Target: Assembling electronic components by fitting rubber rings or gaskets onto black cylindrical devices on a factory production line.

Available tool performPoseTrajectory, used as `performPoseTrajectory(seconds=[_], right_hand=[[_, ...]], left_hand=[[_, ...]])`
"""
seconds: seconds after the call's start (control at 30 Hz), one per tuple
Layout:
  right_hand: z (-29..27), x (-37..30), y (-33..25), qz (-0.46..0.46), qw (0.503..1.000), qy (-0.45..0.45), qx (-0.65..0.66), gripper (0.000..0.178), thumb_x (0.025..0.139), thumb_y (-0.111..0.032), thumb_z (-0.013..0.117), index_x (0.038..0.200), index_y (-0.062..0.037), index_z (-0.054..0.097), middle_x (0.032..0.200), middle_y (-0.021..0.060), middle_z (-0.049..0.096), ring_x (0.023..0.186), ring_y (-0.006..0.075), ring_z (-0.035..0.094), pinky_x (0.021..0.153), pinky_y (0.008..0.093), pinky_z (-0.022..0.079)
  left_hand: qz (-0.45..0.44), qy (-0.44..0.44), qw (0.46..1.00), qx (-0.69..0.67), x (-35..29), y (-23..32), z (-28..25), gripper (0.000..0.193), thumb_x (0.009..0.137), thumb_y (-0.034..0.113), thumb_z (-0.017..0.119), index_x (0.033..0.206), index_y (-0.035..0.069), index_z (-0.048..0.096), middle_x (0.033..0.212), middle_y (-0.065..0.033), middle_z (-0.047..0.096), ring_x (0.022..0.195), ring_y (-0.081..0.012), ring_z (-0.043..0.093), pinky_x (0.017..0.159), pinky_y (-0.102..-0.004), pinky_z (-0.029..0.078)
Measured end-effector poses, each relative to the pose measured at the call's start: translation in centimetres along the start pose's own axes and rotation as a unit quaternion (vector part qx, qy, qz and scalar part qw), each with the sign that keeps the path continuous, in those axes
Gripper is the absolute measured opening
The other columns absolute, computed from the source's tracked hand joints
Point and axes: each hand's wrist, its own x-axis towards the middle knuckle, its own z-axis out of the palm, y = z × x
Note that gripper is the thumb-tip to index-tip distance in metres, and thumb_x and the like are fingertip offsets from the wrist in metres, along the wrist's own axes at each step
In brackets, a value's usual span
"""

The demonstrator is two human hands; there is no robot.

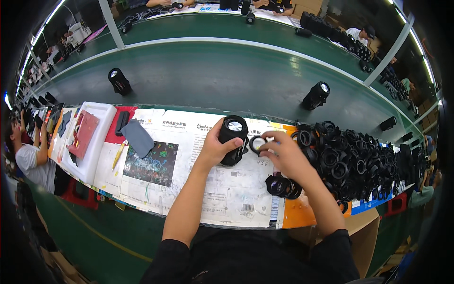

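Note:
In my left hand (212,147) is a black cylindrical speaker (231,156), held upright on the covered bench with its silver round end facing up. The fingers wrap its left side and the thumb lies across its front. Just to its right, my right hand (289,155) pinches a black ring (253,144) between thumb and fingers, a small gap away from the speaker. Below that hand a short row of black rings (283,186) lies on its side. A large heap of loose black rings (338,158) spreads to the right of my right forearm.
Beyond the bench runs a green conveyor belt (213,66) carrying black speakers (119,81). A white foam tray (101,137) with a red cloth, a grey cloth (137,138) and a yellow pen (118,155) lie left. A cardboard box (364,236) stands below right. Co-workers sit farther along.

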Motion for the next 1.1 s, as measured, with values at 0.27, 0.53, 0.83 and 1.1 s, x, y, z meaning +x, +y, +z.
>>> performPoseTrajectory(seconds=[0.27, 0.53, 0.83, 1.1], right_hand=[[-6.3, 9.3, -1.3, 0.021, 0.96, -0.093, 0.262, 0.02, 0.098, -0.015, 0.082, 0.112, -0.0015, 0.082, 0.138, 0.0156, 0.077, 0.124, 0.0281, 0.074, 0.11, 0.0429, 0.057], [-6.6, 10.2, -2.7, -0.02, 0.969, -0.161, 0.184, 0.017, 0.095, -0.014, 0.084, 0.109, -0.0039, 0.084, 0.139, 0.0138, 0.077, 0.124, 0.0315, 0.074, 0.109, 0.0436, 0.058], [-5.7, 9.5, -3.1, -0.089, 0.979, -0.135, 0.126, 0.03, 0.09, -0.004, 0.084, 0.12, -0.0084, 0.083, 0.145, 0.0127, 0.074, 0.13, 0.0346, 0.067, 0.108, 0.0456, 0.058], [-4.3, 9.1, -3.1, -0.193, 0.975, -0.106, 0.039, 0.065, 0.082, 0.009, 0.078, 0.139, -0.023, 0.08, 0.153, 0.0094, 0.067, 0.128, 0.0358, 0.061, 0.104, 0.0433, 0.06]], left_hand=[[-0.01, -0.028, 0.999, 0.038, -0.6, 1.7, 1.1, 0.075, 0.081, 0.024, 0.099, 0.143, 0.005, 0.063, 0.124, -0.0051, 0.072, 0.113, -0.0157, 0.07, 0.101, -0.0319, 0.057], [-0.015, -0.048, 0.997, 0.06, -0.6, 1.8, 0.7, 0.079, 0.078, 0.029, 0.101, 0.144, 0.006, 0.063, 0.124, -0.0064, 0.073, 0.113, -0.0177, 0.07, 0.101, -0.0333, 0.057], [-0.004, -0.05, 0.997, 0.051, -0.3, 1.4, 0.4, 0.078, 0.078, 0.027, 0.102, 0.142, 0.006, 0.064, 0.126, -0.0054, 0.071, 0.116, -0.0173, 0.068, 0.102, -0.0334, 0.055], [0.008, -0.037, 0.999, 0.039, -0.5, 1.2, 0.3, 0.077, 0.081, 0.027, 0.101, 0.143, 0.005, 0.062, 0.125, -0.0054, 0.071, 0.116, -0.0164, 0.067, 0.103, -0.0331, 0.055]])
